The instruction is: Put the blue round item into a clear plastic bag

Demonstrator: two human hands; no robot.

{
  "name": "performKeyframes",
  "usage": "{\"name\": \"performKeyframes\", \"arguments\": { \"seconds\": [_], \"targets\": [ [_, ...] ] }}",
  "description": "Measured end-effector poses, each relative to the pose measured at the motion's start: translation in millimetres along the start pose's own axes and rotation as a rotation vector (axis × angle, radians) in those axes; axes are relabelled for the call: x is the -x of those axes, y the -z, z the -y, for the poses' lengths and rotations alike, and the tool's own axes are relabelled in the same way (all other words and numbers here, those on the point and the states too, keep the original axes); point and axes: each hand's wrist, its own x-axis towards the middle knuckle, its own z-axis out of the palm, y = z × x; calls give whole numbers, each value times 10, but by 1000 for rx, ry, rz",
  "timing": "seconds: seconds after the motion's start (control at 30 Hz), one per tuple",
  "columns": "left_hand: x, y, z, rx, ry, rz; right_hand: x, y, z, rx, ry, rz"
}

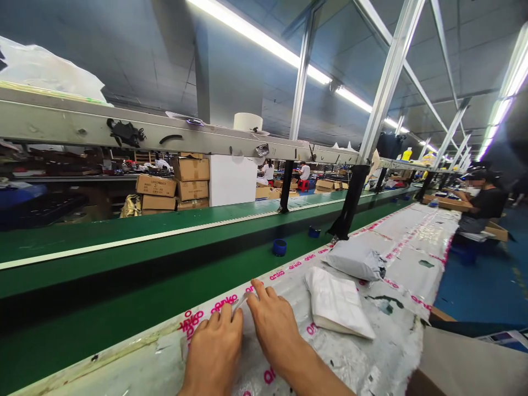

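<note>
My left hand point(215, 347) is at the near edge of the wrapped worktop, its fingers bent and closed. Beside it, to the right, my right hand point(275, 322) has its thumb and fingers drawn together. A thin piece of clear plastic film point(242, 300) shows between the fingertips of both hands; its full shape is hidden. Beneath them, the worktop cover point(301, 300) is whitish plastic with pink printed lettering. A folded white cloth or paper stack point(338, 302) lies to the right of my right hand. Behind that sits a grey-white plastic package point(355, 259).
A green conveyor belt point(231, 264) runs alongside, carrying two blue round items point(279, 247). Dark-footed metal posts point(350, 198) and a long rail point(198, 137) stand over it. Cardboard boxes point(192, 179) are stacked behind. Another person point(482, 201) sits at the far right.
</note>
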Motion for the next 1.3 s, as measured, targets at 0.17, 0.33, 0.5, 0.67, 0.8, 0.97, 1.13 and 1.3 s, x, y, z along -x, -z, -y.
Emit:
{"name": "performKeyframes", "arguments": {
  "seconds": [0.17,0.33,0.5,0.67,0.8,0.97,1.13,1.3],
  "targets": [
    [-40,79,-11,11,89,113,2,-18,28,18,17,19],
    [-17,109,8,108,144,157,-2,-10,-26,-112,21,19],
    [-11,105,13,243,158,154,88,41,-88,-418,82,-86],
    [-36,148,29,285,200,166,-223,101,-458,-846,-23,-305],
    [-34,138,34,298,202,126,-879,-46,-1057,-678,-312,-260],
    [-20,72,23,315,217,80,-1340,-423,-1451,-495,-530,-65],
    [-13,62,15,347,209,72,-1404,-576,-1434,-489,-601,27],
    [-8,113,12,349,230,106,-1263,-267,-1294,-720,-580,-40]
  ]
}}
